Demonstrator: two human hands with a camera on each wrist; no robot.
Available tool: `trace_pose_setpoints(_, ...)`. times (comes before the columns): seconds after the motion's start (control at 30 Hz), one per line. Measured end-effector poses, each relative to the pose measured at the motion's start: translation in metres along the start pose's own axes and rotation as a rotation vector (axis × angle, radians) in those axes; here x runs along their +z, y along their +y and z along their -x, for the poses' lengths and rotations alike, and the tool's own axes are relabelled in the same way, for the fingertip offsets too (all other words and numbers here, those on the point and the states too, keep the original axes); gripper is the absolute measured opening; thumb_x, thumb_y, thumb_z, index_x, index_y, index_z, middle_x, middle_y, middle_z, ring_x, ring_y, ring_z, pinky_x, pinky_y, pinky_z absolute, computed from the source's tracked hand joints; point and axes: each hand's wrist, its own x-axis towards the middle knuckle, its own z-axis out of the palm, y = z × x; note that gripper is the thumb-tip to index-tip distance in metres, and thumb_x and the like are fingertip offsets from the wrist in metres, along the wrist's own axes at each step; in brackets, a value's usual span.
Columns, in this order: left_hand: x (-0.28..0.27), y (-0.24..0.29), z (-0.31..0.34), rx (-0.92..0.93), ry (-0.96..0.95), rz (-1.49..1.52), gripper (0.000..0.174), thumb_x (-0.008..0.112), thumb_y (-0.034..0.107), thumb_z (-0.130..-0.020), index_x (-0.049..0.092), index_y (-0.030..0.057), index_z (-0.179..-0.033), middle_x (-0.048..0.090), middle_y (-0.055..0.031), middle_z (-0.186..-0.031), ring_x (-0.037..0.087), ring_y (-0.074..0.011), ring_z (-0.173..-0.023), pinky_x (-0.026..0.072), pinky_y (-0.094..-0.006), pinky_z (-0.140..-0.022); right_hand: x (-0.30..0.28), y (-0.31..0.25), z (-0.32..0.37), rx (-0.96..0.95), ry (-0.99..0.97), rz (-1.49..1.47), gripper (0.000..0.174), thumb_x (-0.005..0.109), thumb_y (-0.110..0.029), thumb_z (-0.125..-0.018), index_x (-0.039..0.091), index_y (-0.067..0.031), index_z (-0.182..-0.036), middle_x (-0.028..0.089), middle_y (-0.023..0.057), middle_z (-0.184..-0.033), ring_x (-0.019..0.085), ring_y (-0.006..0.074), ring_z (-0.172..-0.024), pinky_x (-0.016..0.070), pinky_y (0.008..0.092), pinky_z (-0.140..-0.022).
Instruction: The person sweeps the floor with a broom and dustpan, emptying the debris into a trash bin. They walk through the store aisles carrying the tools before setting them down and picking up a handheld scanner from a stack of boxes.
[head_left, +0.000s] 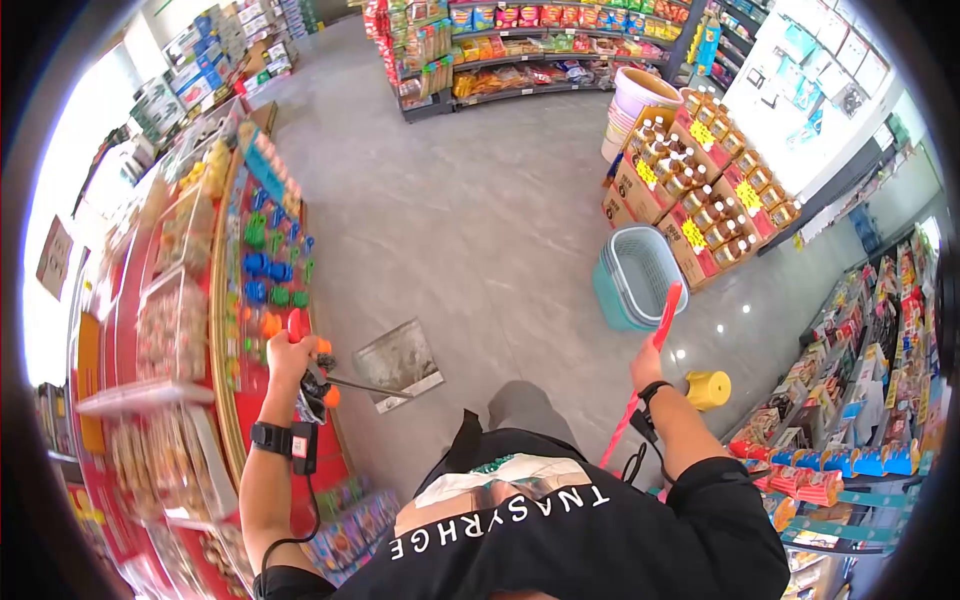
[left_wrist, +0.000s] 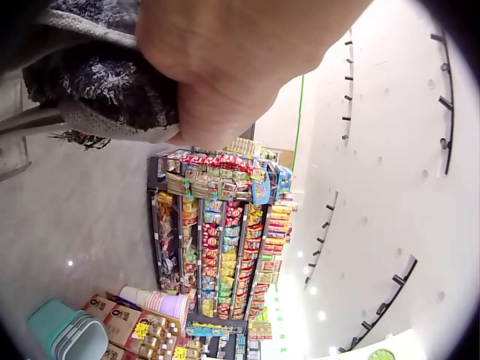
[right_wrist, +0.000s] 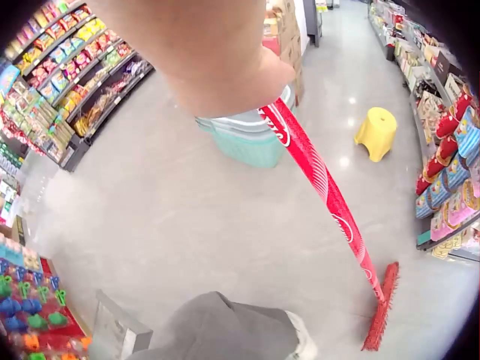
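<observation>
My left hand (head_left: pixel 288 360) grips the upper end of a long-handled dustpan, its red handle tip (head_left: pixel 298 322) showing above the fist. A thin metal rod (head_left: pixel 368 387) runs from there to the square pan (head_left: pixel 415 392) low over the floor. In the left wrist view a dark, fuzzy grey cloth-like bundle (left_wrist: pixel 112 86) sits under the left fingers, beside the rod. My right hand (head_left: pixel 650 366) grips the red patterned stick (right_wrist: pixel 322 180) of a broom. Its red bristle head (right_wrist: pixel 382 307) is down at the floor on my right side.
Stacked teal baskets (head_left: pixel 610 285) stand ahead to the right, by cartons of bottles (head_left: pixel 640 185). A yellow stool (head_left: pixel 708 390) is close on my right. A toy display and snack shelving (head_left: pixel 220 300) line my left; snack racks (head_left: pixel 540 60) stand at the back.
</observation>
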Motion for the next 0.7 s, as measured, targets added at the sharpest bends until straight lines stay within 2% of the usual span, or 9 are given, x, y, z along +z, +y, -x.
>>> trace_pose_setpoints(0.03,0.007,0.008,-0.027,0.007,-0.013,0.003,0.013,0.059,0.010,-0.062,0.051,0.0000,-0.059,0.053,-0.0046,-0.050,0.049,-0.0111,-0.043,0.0381,-0.0249,-0.042,-0.009,0.009,-0.034,0.107,-0.009,-0.232,0.025,0.042,-0.023,-0.081,0.064,-0.0120,-0.086,0.060,0.0068,-0.090,0.050,0.0266,-0.092,0.0274,0.0434,-0.090)
trace_pose_setpoints(0.1,0.026,0.014,-0.094,0.011,-0.012,-0.020,0.015,0.060,0.011,-0.063,0.052,0.0000,-0.059,0.053,-0.0052,-0.050,0.050,-0.0116,-0.043,0.0386,-0.0258,-0.042,-0.032,0.041,-0.110,0.183,0.088,-0.363,0.023,0.044,-0.021,-0.079,0.065,-0.0122,-0.080,0.060,0.0071,-0.084,0.050,0.0267,-0.089,0.0280,0.0402,-0.091)
trace_pose_setpoints(0.2,0.046,0.043,-0.177,-0.012,-0.041,-0.057,0.015,0.061,0.011,-0.064,0.052,-0.0002,-0.060,0.053,-0.0055,-0.050,0.050,-0.0118,-0.044,0.0390,-0.0260,-0.042,-0.130,0.119,-0.181,0.044,0.401,-0.065,0.018,0.050,-0.020,-0.072,0.066,-0.0125,-0.070,0.060,0.0071,-0.075,0.050,0.0246,-0.089,0.0263,0.0387,-0.095)
trace_pose_setpoints(0.27,0.055,0.046,-0.242,-0.004,-0.014,-0.010,0.015,0.062,0.011,-0.065,0.053,-0.0001,-0.061,0.054,-0.0057,-0.051,0.050,-0.0118,-0.044,0.0389,-0.0259,-0.042,-0.153,0.152,-0.280,0.035,0.519,-0.014,0.016,0.051,-0.019,-0.069,0.066,-0.0122,-0.070,0.060,0.0065,-0.076,0.049,0.0237,-0.093,0.0232,0.0399,-0.098)
trace_pose_setpoints(0.4,0.048,0.097,-0.348,-0.018,0.040,-0.075,0.015,0.062,0.011,-0.063,0.053,-0.0005,-0.061,0.055,-0.0056,-0.051,0.051,-0.0117,-0.044,0.0391,-0.0256,-0.042,-0.249,0.225,-0.405,0.000,0.727,-0.042,0.014,0.054,-0.019,-0.066,0.066,-0.0128,-0.069,0.061,0.0059,-0.077,0.045,0.0236,-0.100,0.0169,0.0414,-0.102)
trace_pose_setpoints(0.53,0.057,0.127,-0.424,-0.005,0.088,0.019,0.015,0.062,0.012,-0.062,0.052,-0.0005,-0.061,0.055,-0.0050,-0.051,0.051,-0.0113,-0.044,0.0394,-0.0254,-0.043,-0.360,0.281,-0.531,-0.049,0.988,-0.140,0.013,0.057,-0.019,-0.063,0.066,-0.0111,-0.068,0.060,0.0080,-0.082,0.045,0.0243,-0.101,0.0171,0.0418,-0.103)
trace_pose_setpoints(0.57,0.062,0.139,-0.442,-0.001,0.098,-0.010,0.014,0.061,0.011,-0.062,0.053,-0.0008,-0.062,0.055,-0.0052,-0.051,0.051,-0.0114,-0.045,0.0396,-0.0253,-0.043,-0.408,0.299,-0.544,-0.140,0.904,-0.156,0.013,0.057,-0.017,-0.062,0.066,-0.0097,-0.068,0.060,0.0091,-0.083,0.046,0.0255,-0.101,0.0206,0.0411,-0.102)
trace_pose_setpoints(0.67,0.076,0.152,-0.520,0.029,0.109,-0.077,0.014,0.060,0.011,-0.062,0.053,-0.0009,-0.063,0.055,-0.0054,-0.051,0.052,-0.0117,-0.045,0.0401,-0.0256,-0.044,-0.501,0.306,-0.643,-0.164,1.299,-0.027,0.013,0.057,-0.016,-0.060,0.066,-0.0092,-0.067,0.060,0.0093,-0.084,0.047,0.0263,-0.101,0.0243,0.0394,-0.100)
trace_pose_setpoints(0.7,0.082,0.157,-0.547,0.027,0.103,-0.047,0.015,0.060,0.012,-0.061,0.053,-0.0009,-0.063,0.055,-0.0055,-0.051,0.052,-0.0117,-0.045,0.0404,-0.0256,-0.045,-0.535,0.305,-0.670,-0.136,1.286,0.039,0.015,0.056,-0.015,-0.062,0.066,-0.0078,-0.071,0.059,0.0100,-0.090,0.046,0.0260,-0.104,0.0241,0.0381,-0.100)
